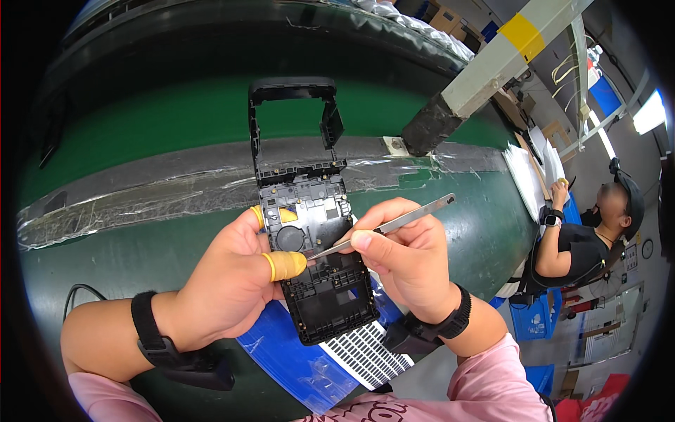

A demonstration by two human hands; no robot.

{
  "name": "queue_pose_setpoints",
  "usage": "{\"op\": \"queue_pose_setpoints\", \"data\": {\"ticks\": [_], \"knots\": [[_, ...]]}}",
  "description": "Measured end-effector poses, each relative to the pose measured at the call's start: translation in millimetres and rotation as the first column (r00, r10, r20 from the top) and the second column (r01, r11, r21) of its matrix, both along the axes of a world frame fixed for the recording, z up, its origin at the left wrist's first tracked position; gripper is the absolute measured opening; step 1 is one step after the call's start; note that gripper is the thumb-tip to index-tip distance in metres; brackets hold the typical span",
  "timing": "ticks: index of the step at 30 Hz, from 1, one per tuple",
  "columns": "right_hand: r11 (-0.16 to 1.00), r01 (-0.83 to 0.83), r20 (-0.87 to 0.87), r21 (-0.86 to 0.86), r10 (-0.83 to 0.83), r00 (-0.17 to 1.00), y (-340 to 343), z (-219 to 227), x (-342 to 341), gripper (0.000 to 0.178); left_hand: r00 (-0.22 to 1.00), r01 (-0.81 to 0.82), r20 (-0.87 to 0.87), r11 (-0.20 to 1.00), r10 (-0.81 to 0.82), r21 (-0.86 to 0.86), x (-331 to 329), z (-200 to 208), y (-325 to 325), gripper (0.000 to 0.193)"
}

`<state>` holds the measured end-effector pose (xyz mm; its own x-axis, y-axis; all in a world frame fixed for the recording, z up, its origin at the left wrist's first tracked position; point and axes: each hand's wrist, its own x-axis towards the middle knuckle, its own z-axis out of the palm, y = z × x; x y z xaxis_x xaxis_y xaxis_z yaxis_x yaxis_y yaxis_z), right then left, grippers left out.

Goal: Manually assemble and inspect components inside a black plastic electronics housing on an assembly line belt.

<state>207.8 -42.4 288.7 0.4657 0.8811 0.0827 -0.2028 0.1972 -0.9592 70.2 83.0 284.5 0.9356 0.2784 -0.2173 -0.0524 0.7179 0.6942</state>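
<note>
A long black plastic housing point(323, 299) with an open frame at its far end is held above the green bench. My left hand point(228, 271) grips its left side, with yellow finger cots on the thumb and a finger. Metal tweezers point(415, 213) are pinched in my right hand point(404, 257). Their tip reaches the housing's inside next to my left thumb, near a round black recess point(290, 238). Whether the tip holds anything is too small to tell.
Below the housing lie a blue board point(292, 359) and a white sheet with rows of black labels point(369, 355). A taped strip point(140, 190) crosses the green bench point(464, 232). A post point(478, 77) rises at the back. Someone at the right point(583, 239) handles papers point(524, 176).
</note>
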Motion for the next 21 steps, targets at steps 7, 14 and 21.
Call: {"op": "queue_pose_setpoints", "data": {"ticks": [7, 14, 21], "knots": [[0.990, 0.089, -0.100, 0.107, -0.078, 0.992, -5.4, 9.0, 25.1, 0.006, 0.992, -0.122, 0.002, 0.977, 0.124, 0.176, 7.7, -5.9, 22.4, 0.039], [0.986, 0.156, -0.125, 0.052, -0.149, 0.981, -0.1, 2.6, 27.1, 0.008, 0.897, -0.437, 0.059, 0.860, 0.437, 0.263, 9.7, 8.0, 158.0, 0.032], [0.995, 0.006, -0.113, -0.096, -0.017, 0.993, 7.4, -7.9, 25.6, 0.010, 0.679, -0.584, -0.024, 0.560, 0.734, 0.587, -21.1, -9.7, 191.2, 0.032]]}}
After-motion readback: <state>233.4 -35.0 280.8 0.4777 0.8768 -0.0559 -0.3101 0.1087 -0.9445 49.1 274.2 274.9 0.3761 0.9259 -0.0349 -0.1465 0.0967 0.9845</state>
